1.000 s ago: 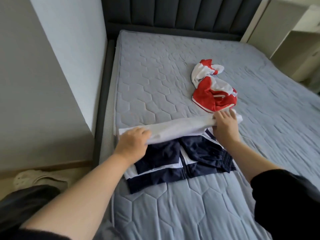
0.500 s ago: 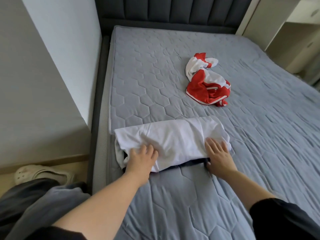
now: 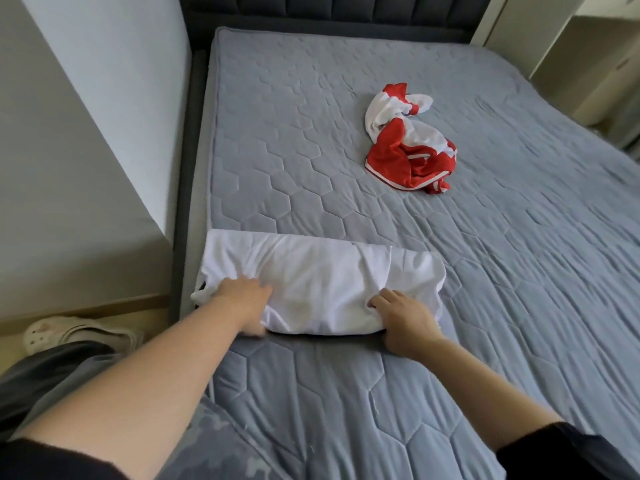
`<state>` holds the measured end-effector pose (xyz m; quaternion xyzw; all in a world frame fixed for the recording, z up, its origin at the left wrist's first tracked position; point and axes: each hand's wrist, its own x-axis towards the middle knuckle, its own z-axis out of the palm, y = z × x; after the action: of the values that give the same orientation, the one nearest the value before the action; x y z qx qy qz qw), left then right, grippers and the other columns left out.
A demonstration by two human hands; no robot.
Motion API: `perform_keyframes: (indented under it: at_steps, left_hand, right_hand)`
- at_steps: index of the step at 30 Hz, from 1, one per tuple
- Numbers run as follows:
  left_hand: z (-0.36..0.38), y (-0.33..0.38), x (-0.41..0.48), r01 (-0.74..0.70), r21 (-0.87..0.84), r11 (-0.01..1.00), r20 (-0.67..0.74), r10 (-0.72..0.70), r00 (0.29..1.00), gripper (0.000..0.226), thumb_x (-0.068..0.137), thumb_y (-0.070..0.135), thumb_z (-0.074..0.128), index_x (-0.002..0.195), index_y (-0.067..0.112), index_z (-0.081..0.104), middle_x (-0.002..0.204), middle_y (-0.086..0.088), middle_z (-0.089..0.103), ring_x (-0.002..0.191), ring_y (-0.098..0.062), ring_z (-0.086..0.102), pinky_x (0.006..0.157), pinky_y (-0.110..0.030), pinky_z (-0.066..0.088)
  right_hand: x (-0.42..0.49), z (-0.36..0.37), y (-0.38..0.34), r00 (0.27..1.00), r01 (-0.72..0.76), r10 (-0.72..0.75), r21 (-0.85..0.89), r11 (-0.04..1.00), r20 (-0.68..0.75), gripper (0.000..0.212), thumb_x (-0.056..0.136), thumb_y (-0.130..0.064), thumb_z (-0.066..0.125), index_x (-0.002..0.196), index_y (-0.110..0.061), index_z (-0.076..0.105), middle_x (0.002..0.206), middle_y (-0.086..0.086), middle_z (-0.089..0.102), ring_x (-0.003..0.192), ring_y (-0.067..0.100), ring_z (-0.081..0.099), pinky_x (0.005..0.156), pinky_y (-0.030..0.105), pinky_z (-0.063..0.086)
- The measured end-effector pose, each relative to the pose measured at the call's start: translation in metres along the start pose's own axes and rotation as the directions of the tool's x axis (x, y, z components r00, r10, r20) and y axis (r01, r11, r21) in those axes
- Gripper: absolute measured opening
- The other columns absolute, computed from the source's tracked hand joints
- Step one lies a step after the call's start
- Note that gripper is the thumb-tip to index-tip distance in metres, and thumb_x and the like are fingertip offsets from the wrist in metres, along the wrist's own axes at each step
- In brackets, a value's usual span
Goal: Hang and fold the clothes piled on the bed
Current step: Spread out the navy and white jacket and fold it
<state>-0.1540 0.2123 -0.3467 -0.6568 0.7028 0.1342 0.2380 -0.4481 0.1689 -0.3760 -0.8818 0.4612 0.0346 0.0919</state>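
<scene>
Clutching white garment [image 3: 322, 271]: left grip [image 3: 242, 299], right grip [image 3: 405, 317]

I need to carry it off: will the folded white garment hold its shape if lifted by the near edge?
Probably not: the folded white garment looks soft, puckering where the left hand and right hand grip it. Its layers would likely sag or unfold unless supported underneath.

Home bedroom: quilted bed [image 3: 450, 271] with padded headboard [image 3: 329, 8].
</scene>
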Motion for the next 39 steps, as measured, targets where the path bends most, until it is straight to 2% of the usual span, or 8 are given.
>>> perform_keyframes:
  at_steps: [7,11,14,18,22,32,37,39]
  left_hand:
    - [-0.002,0.039,0.028,-0.010,-0.374,0.927,-0.516,-0.199,0.833,0.053,0.097,0.049,0.033,0.142,0.020,0.037,0.147,-0.010,0.034,0.135,-0.027,0.029,0.104,-0.041,0.029]
    - [0.027,0.027,0.040,0.131,-0.283,0.950,-0.251,-0.205,0.946,0.065,0.095,0.061,0.019,0.150,0.039,-0.008,0.159,0.004,-0.019,0.146,-0.021,-0.016,0.114,-0.052,0.005]
    - [0.041,0.010,0.046,0.150,-0.262,0.953,-0.206,-0.207,0.956,0.065,0.094,0.062,0.012,0.147,0.040,-0.017,0.156,0.006,-0.027,0.144,-0.015,-0.023,0.114,-0.053,-0.002]
    - [0.050,-0.003,0.052,0.128,-0.293,0.947,-0.194,-0.190,0.963,0.063,0.095,0.061,0.011,0.147,0.041,-0.018,0.156,0.008,-0.026,0.143,-0.009,-0.024,0.115,-0.050,-0.006]
    - [0.056,-0.022,0.055,0.105,-0.302,0.948,-0.171,-0.162,0.972,0.062,0.095,0.060,0.010,0.146,0.039,-0.020,0.156,0.012,-0.025,0.143,-0.005,-0.022,0.117,-0.046,-0.005]
    - [0.059,-0.038,0.049,0.166,-0.299,0.940,-0.169,-0.223,0.960,0.061,0.097,0.056,0.010,0.149,0.036,-0.014,0.154,0.016,-0.025,0.144,-0.011,-0.020,0.117,-0.044,-0.003]
    - [0.056,-0.037,0.048,0.167,-0.295,0.941,-0.153,-0.219,0.964,0.060,0.098,0.055,0.009,0.149,0.035,-0.015,0.155,0.014,-0.024,0.144,-0.012,-0.020,0.117,-0.044,-0.002]
    - [0.057,-0.037,0.048,0.176,-0.304,0.936,-0.138,-0.226,0.964,0.059,0.099,0.054,0.009,0.149,0.035,-0.016,0.155,0.015,-0.025,0.144,-0.012,-0.020,0.117,-0.044,-0.002]
  right_hand:
    - [-0.006,-0.013,0.009,0.961,-0.194,0.271,0.559,0.806,-0.056,0.008,0.089,-0.033,0.059,0.093,-0.028,0.064,0.091,-0.014,0.056,0.080,0.002,0.053,0.072,0.018,0.038]
    - [0.014,-0.022,0.031,0.593,-0.381,0.757,0.732,0.564,-0.275,0.034,0.091,-0.031,0.058,0.119,-0.013,0.055,0.122,0.003,0.050,0.113,0.022,0.050,0.093,0.037,0.043]
    - [0.028,-0.025,0.051,0.417,-0.514,0.904,0.844,0.151,0.092,0.051,0.091,-0.035,0.059,0.124,0.002,0.052,0.110,0.013,0.057,0.109,0.036,0.055,0.083,0.034,0.043]
    - [0.038,-0.025,0.051,0.456,-0.373,0.790,0.894,-0.248,0.409,0.024,0.093,-0.028,0.056,0.099,-0.005,0.059,0.063,0.004,0.051,0.054,0.020,0.050,0.052,0.026,0.041]
    - [0.037,-0.014,0.059,0.475,-0.310,0.622,0.780,-0.544,0.622,0.039,0.100,-0.026,0.047,0.131,-0.002,0.052,0.100,0.006,0.063,0.090,0.024,0.060,0.093,0.037,0.045]
    - [0.040,-0.003,0.068,0.301,-0.482,0.840,0.832,-0.274,0.451,0.027,0.090,-0.025,0.053,0.100,0.000,0.055,0.072,0.005,0.050,0.065,0.021,0.049,0.065,0.030,0.040]
    - [0.058,-0.017,0.067,0.487,-0.380,0.839,0.924,-0.045,0.242,0.029,0.088,-0.026,0.062,0.074,0.000,0.066,0.057,0.002,0.050,0.054,0.016,0.043,0.046,0.018,0.038]
    - [0.061,-0.020,0.074,0.430,-0.344,0.869,0.934,-0.094,0.246,0.023,0.089,-0.022,0.062,0.088,0.000,0.068,0.060,0.000,0.049,0.055,0.014,0.044,0.058,0.023,0.040]
